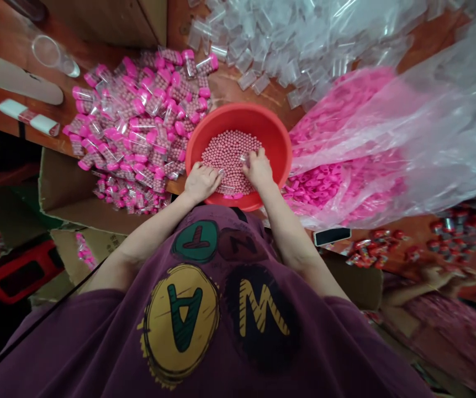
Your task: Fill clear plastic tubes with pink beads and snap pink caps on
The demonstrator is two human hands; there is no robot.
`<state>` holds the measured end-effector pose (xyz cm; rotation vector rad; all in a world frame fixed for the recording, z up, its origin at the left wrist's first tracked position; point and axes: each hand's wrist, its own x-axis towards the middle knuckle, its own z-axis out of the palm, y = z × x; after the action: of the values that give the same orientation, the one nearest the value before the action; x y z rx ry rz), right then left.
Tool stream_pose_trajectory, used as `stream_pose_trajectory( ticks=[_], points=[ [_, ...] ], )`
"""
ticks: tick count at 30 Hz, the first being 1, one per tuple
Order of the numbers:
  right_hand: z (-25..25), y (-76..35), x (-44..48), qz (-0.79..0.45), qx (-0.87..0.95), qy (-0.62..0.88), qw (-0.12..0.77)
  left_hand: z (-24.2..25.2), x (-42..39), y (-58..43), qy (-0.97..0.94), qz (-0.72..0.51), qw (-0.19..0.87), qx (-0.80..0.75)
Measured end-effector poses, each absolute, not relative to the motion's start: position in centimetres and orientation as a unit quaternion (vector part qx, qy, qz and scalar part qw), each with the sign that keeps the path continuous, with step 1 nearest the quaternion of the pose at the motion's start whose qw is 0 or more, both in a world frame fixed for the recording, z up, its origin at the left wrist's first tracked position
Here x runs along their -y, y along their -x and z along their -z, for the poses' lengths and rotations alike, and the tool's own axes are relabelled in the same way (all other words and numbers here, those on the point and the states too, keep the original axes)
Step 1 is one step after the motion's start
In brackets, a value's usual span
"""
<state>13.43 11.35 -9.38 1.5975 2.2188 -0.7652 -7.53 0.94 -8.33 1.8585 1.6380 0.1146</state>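
Reaching both hands into a red plastic basin of pink beads

The basin sits at the edge of a wooden table, with the beads heaped in its middle. Clock directions here run from the basin, with 12 o'clock straight ahead of the person.

The left hand comes over the rim at 7 o'clock, its fingers bent down toward the beads. A clear sliver shows by the fingertips, but I cannot tell whether they grip it. The right hand reaches in at 5 o'clock, its fingers curled closed around what looks like a small clear plastic tube, right at the bead heap.

A large pile of clear tubes with pink caps lies at 9 to 10 o'clock, spilling down into a cardboard box. Empty clear tubes are massed at 12 to 1 o'clock. Loose pink caps lie at 3 o'clock under a clear plastic bag. A phone lies at 4 o'clock, and a co-worker's hand shows farther out in that direction.
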Motion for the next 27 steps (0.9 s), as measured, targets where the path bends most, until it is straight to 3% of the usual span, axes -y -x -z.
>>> stream_pose_trajectory(
  ticks=[6,14,19,23,27],
  points=[
    [11.5,-10.4,-15.2,0.208,-0.756,-0.604,0.14,10.9,-0.1,7.3,-0.722,-0.145,0.257,-0.626],
    [13.8,-4.0,-11.8,0.37,-0.809,-0.439,0.128,12.7,0.3,7.0,-0.737,-0.149,0.245,-0.612],
    [14.8,-6.5,-11.0,0.476,-0.753,-0.454,-0.003,12.6,0.5,7.2,-0.711,-0.203,0.269,-0.617],
    [14.9,-9.0,-10.0,0.536,-0.672,-0.494,-0.132,11.4,-0.3,6.7,-0.545,-0.327,0.304,-0.71],
    [14.0,-9.7,-8.0,0.57,-0.611,-0.499,-0.228,10.0,-2.4,5.3,-0.418,-0.439,0.44,-0.663]
  ],
)
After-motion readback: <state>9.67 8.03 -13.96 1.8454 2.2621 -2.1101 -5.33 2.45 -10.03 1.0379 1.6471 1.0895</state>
